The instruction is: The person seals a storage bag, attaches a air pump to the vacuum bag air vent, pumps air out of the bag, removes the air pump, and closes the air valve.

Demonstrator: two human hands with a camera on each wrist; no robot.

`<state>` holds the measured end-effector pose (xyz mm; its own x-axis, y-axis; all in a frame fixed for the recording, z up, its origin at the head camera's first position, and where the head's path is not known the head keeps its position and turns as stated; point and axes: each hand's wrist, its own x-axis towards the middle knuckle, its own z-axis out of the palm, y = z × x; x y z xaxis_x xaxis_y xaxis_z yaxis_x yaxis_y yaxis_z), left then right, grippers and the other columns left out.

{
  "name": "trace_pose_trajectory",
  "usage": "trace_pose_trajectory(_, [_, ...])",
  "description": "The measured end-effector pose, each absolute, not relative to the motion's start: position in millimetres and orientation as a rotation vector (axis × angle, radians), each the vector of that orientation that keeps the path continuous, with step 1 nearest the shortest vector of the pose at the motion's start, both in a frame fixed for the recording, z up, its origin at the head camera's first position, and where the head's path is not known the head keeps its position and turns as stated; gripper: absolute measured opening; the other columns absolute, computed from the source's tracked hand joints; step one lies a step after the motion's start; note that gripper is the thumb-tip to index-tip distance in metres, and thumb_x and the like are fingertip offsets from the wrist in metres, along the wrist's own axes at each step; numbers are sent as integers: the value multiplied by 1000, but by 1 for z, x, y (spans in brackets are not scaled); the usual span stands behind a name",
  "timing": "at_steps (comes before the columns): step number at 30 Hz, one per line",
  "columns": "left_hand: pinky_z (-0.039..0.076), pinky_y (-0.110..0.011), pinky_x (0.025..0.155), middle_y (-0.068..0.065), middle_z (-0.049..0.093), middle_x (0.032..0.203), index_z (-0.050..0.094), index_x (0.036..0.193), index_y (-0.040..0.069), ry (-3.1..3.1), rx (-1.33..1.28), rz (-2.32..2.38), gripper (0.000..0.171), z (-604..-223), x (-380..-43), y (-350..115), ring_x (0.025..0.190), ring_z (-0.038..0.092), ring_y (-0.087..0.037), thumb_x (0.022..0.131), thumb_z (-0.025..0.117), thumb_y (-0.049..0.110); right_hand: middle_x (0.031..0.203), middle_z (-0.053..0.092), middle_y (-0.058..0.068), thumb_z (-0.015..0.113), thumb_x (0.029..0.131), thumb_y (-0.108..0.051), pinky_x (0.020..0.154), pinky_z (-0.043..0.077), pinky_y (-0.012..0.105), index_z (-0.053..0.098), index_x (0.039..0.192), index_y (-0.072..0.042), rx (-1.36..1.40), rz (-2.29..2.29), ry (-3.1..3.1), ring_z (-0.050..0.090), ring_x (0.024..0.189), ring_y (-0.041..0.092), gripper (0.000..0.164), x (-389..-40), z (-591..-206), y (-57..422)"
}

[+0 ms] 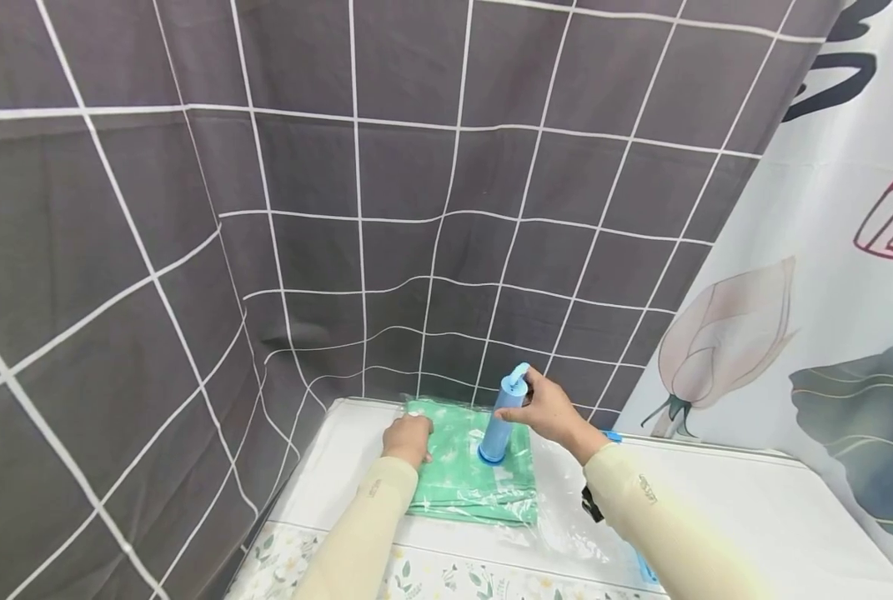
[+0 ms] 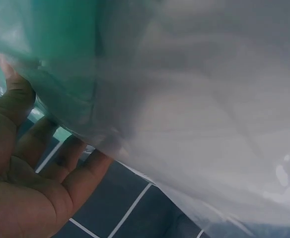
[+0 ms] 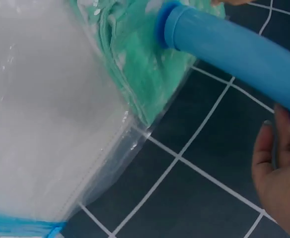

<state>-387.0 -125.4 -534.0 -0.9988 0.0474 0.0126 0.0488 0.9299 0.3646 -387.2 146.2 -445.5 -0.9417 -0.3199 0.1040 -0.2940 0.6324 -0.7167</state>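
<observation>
A clear plastic vacuum storage bag [image 1: 454,483] with folded green cloth [image 3: 140,64] inside lies on a white surface. A blue hand pump [image 1: 499,425] stands tilted on the bag, its wide base [image 1: 491,455] against the plastic. My right hand [image 1: 554,408] grips the pump near its top, thumb on the barrel and fingers behind, beside the pale blue handle [image 1: 519,372]. At the bag's left edge, my left hand [image 1: 407,437] holds the plastic. In the left wrist view its fingers [image 2: 88,178] reach to the edge, with the tips partly hidden by the bag.
Behind the bag hangs a dark grey curtain [image 1: 408,175] with white grid lines; a white flower-print curtain [image 1: 754,333] hangs at right. The white tabletop [image 1: 724,492] runs right, with a floral strip [image 1: 431,571] in front. The bag's blue seal [image 3: 23,225] lies at its open-side end.
</observation>
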Motion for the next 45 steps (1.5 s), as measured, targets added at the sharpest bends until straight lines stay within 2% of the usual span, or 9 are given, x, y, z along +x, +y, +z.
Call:
trace_pose_trajectory(5, [68, -60, 100, -16, 84, 130, 82, 133, 12, -3097, -120, -509, 61, -563, -411, -132, 111, 79, -42, 74, 95, 25, 160, 61, 28, 91, 98, -17, 110, 63, 55, 50, 163, -1, -687, -1282, 2620, 67, 140, 43, 78, -389, -435, 152])
trace_pose_trajectory(8, [69, -58, 96, -13, 85, 129, 83, 133, 16, -3089, -129, -453, 65, -582, -427, -135, 109, 79, -40, 71, 97, 30, 171, 54, 29, 84, 99, -3, 120, 58, 61, 49, 165, -2, -776, -1358, 2451, 59, 153, 51, 75, -393, -429, 157])
trace_pose_trajectory(15, [68, -60, 96, -13, 85, 128, 83, 132, 15, -3081, -134, -497, 65, -586, -432, -137, 109, 79, -40, 70, 98, 28, 136, 80, 20, 91, 95, -8, 101, 68, 41, 70, 143, 4, -702, -1290, 2548, 78, 121, 26, 53, -396, -435, 157])
trace_pose_trajectory(22, [67, -62, 101, -17, 85, 126, 83, 129, 9, -3063, -103, -595, 57, -549, -403, -132, 110, 79, -43, 75, 96, 19, 100, 72, 7, 98, 92, -32, 75, 53, 33, 61, 148, -1, -481, -1250, 2811, 63, 88, 17, 74, -392, -446, 147])
trace_pose_trajectory(24, [66, -63, 103, -18, 84, 126, 83, 128, 7, -3067, -96, -616, 55, -540, -394, -130, 112, 79, -44, 75, 95, 17, 103, 73, 11, 98, 93, -33, 77, 56, 34, 59, 151, 0, -473, -1250, 2797, 66, 91, 20, 78, -392, -447, 147])
trace_pose_trajectory(27, [66, -63, 104, -18, 84, 128, 83, 129, 7, -3066, -99, -595, 55, -536, -388, -128, 113, 79, -44, 76, 93, 18, 131, 77, 22, 94, 97, -22, 95, 67, 42, 54, 159, 3, -569, -1308, 2663, 76, 116, 30, 78, -394, -446, 151])
trace_pose_trajectory(31, [66, -63, 107, -18, 84, 130, 83, 130, 7, -3057, -88, -588, 55, -534, -387, -127, 116, 79, -45, 77, 92, 18, 163, 61, 32, 83, 101, -6, 118, 62, 57, 46, 168, 5, -720, -1382, 2448, 65, 148, 49, 77, -399, -438, 159])
trace_pose_trajectory(39, [66, -66, 105, -18, 83, 134, 82, 133, 8, -3094, -147, -521, 58, -532, -394, -131, 121, 78, -46, 78, 93, 23, 156, 68, 29, 81, 104, -10, 122, 59, 58, 48, 165, 8, -680, -1378, 2444, 67, 147, 48, 72, -402, -437, 162])
trace_pose_trajectory(45, [61, -72, 112, -20, 73, 154, 76, 143, 9, -3072, -286, -523, 69, -518, -373, -118, 139, 70, -50, 84, 100, 36, 160, 65, 29, 81, 103, -9, 120, 62, 55, 45, 168, 5, -676, -1394, 2449, 65, 150, 48, 76, -399, -433, 163])
